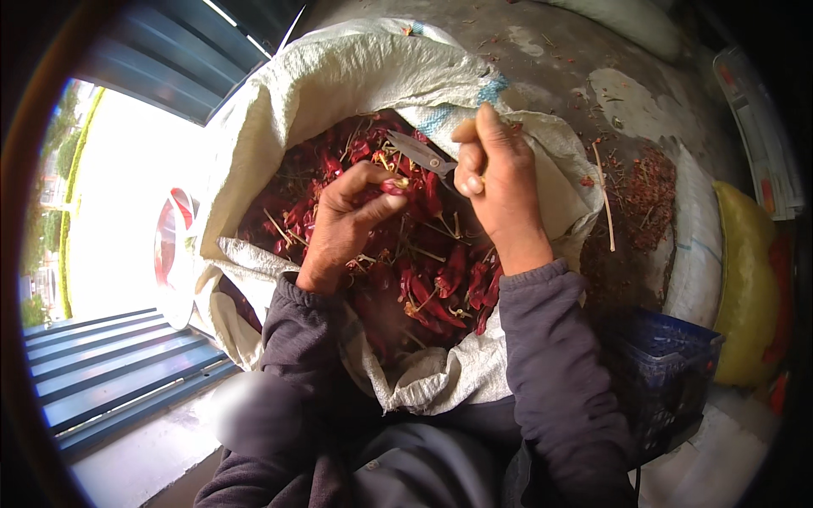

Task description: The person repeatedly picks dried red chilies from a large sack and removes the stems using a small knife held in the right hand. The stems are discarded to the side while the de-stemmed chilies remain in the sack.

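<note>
Your two dark sleeves (555, 347) reach up over the big white sack (356, 72). Your left hand (351, 216) pinches a small red pepper (392, 187) between thumb and finger, right above the sack's open mouth. Your fingers hide part of it. Your right hand (506, 173) is closed around the scissors (417, 154), also above the sack's mouth, and the blades stick out toward your left side. Lots of wrinkly red peppers (449, 275) with thin, pale stems lie inside the sack. Just by the sack's right edge, you have a long, thin stick (606, 199). Farther right of the sack, little reddish bits (648, 195) cover the floor. A blue basket (677, 356) sits right of the sack, on your near side, and a yellow bag (738, 288) is even farther right.
</note>
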`<state>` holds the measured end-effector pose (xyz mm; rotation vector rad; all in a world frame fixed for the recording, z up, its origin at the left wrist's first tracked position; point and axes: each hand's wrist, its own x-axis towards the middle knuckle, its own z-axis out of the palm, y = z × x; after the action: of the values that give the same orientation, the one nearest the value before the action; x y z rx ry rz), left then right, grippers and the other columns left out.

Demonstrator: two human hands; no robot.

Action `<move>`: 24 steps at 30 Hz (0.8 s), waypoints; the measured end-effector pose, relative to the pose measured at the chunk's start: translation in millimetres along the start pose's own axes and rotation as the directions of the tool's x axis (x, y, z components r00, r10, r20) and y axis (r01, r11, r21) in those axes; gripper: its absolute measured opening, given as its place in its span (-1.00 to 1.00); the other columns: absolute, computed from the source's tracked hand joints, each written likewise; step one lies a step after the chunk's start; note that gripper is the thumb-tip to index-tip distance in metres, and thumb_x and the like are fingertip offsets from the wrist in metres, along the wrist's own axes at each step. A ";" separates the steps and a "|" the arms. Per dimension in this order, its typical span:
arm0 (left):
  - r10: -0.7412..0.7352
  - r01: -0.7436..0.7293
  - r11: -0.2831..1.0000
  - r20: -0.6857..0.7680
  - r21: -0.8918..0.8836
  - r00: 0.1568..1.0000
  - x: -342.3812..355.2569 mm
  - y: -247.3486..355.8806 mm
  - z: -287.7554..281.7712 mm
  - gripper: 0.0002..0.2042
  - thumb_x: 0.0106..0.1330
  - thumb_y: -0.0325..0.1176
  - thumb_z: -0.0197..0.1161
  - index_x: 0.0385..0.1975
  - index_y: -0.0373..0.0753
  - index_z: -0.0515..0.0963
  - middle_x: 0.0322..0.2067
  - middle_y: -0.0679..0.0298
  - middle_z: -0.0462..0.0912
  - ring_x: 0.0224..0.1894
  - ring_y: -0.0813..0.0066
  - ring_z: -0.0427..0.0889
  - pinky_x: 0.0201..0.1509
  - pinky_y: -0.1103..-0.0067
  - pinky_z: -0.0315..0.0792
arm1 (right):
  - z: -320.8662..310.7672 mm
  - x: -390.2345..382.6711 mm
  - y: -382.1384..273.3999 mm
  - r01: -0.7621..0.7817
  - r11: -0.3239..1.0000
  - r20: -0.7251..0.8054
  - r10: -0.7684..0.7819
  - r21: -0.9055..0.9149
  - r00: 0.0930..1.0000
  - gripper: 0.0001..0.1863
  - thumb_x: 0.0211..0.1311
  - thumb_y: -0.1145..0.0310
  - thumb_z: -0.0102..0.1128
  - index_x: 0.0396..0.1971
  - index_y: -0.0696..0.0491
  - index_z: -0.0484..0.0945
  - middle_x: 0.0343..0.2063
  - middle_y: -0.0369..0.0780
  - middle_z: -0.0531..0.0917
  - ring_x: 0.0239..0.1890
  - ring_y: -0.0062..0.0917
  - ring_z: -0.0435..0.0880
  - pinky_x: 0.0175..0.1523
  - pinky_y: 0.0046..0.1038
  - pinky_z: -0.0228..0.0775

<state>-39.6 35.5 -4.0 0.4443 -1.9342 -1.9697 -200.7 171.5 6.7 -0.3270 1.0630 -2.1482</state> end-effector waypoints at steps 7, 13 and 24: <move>-0.018 0.007 0.994 -0.097 -0.113 0.995 9.6 1.2 5.0 -0.87 0.41 -0.62 0.24 -0.11 -0.31 0.54 -0.11 0.31 0.68 -0.08 0.60 0.66 0.08 0.62 0.57 | -31.9 3.2 -38.4 0.199 0.936 -0.061 -0.190 0.288 0.980 -0.47 0.52 -0.14 0.04 0.01 0.09 0.55 -0.38 -0.32 0.61 -0.45 -0.62 0.52 -0.35 -0.53 0.44; -0.070 0.043 0.988 -0.179 -0.151 0.981 14.6 -9.6 -3.8 -0.83 0.44 -0.61 0.21 -0.04 -0.25 0.51 -0.14 0.30 0.69 -0.17 0.59 0.68 -0.07 0.63 0.60 | -15.1 -18.1 -2.1 0.477 -0.042 0.449 -0.416 -0.878 0.791 -0.64 0.29 0.04 0.37 -0.21 0.05 0.62 -0.54 -0.17 0.66 -0.54 -0.26 0.70 -0.43 -0.23 0.54; -0.109 0.078 0.986 -0.221 -0.144 0.969 20.8 -1.8 -14.0 -0.77 0.42 -0.52 0.27 0.03 -0.25 0.56 -0.18 0.40 0.65 -0.16 0.70 0.61 -0.03 0.68 0.53 | -18.1 -28.8 9.7 0.336 -0.467 0.448 -0.151 -0.818 0.881 -0.83 0.19 0.47 0.29 -0.21 0.11 0.62 -0.35 -0.13 0.63 -0.20 -0.21 0.69 -0.15 -0.27 0.61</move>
<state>-51.8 13.7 -5.7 0.7042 -1.6560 -1.9930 -184.4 198.1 -9.8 -1.6750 2.8299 -0.5521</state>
